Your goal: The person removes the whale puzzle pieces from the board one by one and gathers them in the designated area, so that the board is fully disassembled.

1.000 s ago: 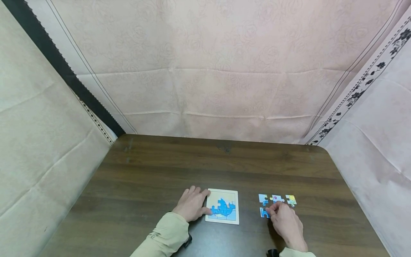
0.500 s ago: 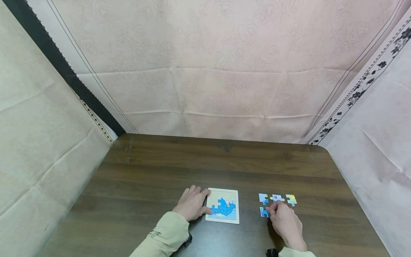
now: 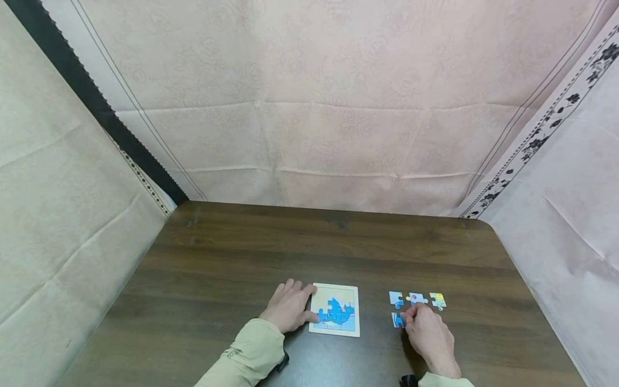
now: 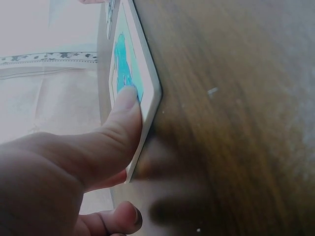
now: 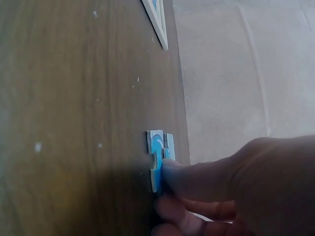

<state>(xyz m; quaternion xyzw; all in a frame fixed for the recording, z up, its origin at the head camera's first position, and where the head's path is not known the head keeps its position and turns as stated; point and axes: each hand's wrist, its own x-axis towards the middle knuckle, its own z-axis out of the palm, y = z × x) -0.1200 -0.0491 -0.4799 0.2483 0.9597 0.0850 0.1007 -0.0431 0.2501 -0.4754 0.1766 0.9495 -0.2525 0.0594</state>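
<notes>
Puzzle tray (image 3: 340,291) lies at three o'clock from the spread fingers of the left hand (image 3: 288,307), while those of the right hand (image 3: 430,337) pinch a blue piece (image 3: 396,321) beyond it, seemingly the picking-up step, calling next for a lift.

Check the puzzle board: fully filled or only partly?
Partly filled. Blue whale pieces sit low in the puzzle board, pale bare space shows above them, and four loose pieces show outside it, to its right.
</notes>
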